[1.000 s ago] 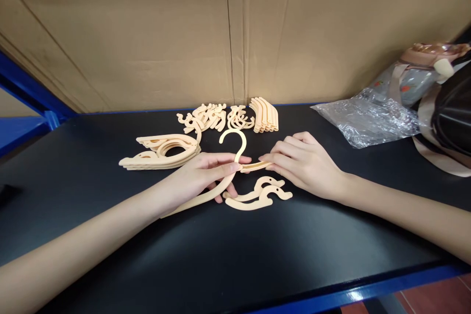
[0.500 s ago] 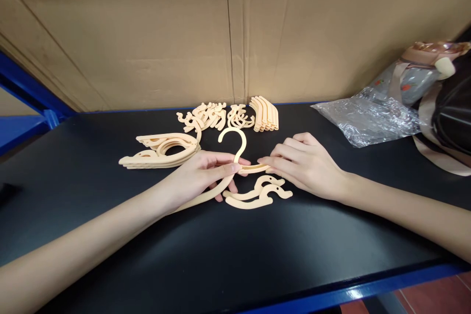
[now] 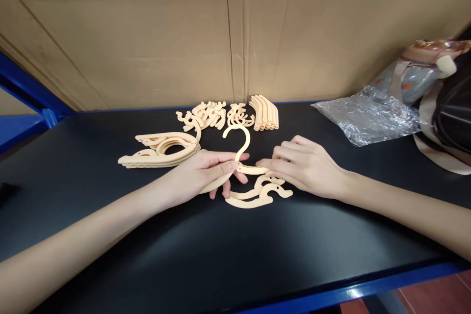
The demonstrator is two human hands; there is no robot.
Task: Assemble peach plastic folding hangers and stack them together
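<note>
A cream plastic folding hanger (image 3: 246, 140) is held between both hands, its hook curving up and away. My left hand (image 3: 209, 169) pinches it at the joint below the hook, and one arm slants down beneath that palm. Fingers of my right hand (image 3: 303, 164) close on the other arm, whose far end they hide. Just below, two curved cream hanger pieces (image 3: 250, 202) with small holes lie overlapping on the black tabletop (image 3: 235, 255). Left of my left hand is a stack of folded hangers (image 3: 162, 159).
At the back lie a pile of small hooked pieces (image 3: 209, 115), some curved hooks (image 3: 239, 117) and a row of arm pieces (image 3: 264, 114). Cardboard (image 3: 147, 34) stands behind. A clear plastic bag (image 3: 368, 115), a bottle (image 3: 415, 73) and a black bag (image 3: 454, 108) occupy the right.
The hanger has turned slightly, its hook shifting a little right. Its left arm shows less beyond my left hand. My right hand remains on the other arm.
</note>
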